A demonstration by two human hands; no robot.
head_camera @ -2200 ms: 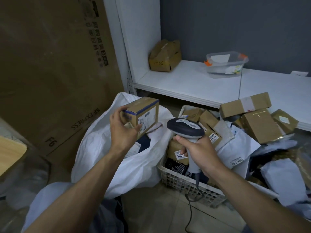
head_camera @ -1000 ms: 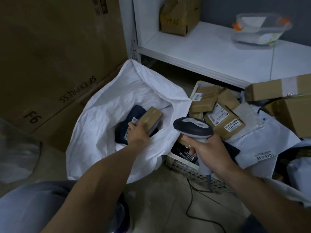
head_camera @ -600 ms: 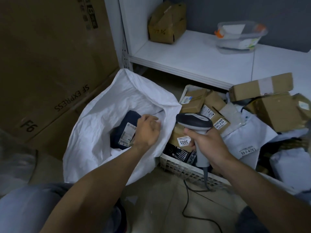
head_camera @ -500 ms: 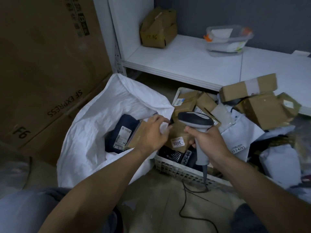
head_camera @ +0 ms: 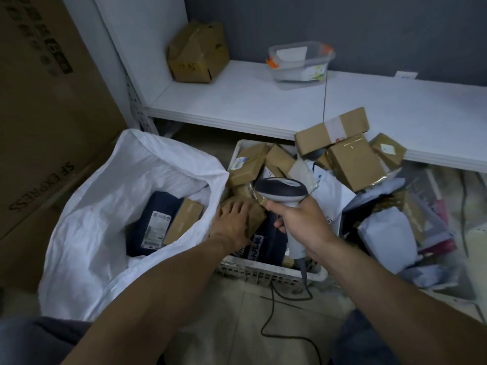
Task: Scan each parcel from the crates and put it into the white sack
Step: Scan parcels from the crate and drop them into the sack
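The left hand [head_camera: 233, 222] lies on a brown parcel [head_camera: 257, 217] at the near left corner of the crate [head_camera: 263, 271], right beside the sack's rim. Its fingers are spread over the parcel's top and the thumb is hidden underneath, so I cannot tell whether the hand has closed round the parcel or only rests on it. The right hand [head_camera: 297, 223] is wrapped firmly round the handle of the scanner [head_camera: 280, 191], whose dark head hangs over the middle of the crate. The scanner's cable [head_camera: 274, 306] trails over the crate's near edge onto the floor.

The white sack [head_camera: 100, 206] stands open to the left of the crate. Inside lie a dark blue parcel [head_camera: 155, 219] with a pale label and a small brown box [head_camera: 184, 221] leaning on it.

Brown boxes [head_camera: 355, 164] and white mailers [head_camera: 332, 196] are heaped so high that they cover the crate's far edge. The pile at the right edge is blurred, and what carries it is hard to make out.

Behind, a white shelf [head_camera: 250, 104] carries a crumpled cardboard box [head_camera: 197, 52] in its left corner and a clear tub [head_camera: 300, 61] near the wall. A large carton [head_camera: 52, 114] is cut off at the left.
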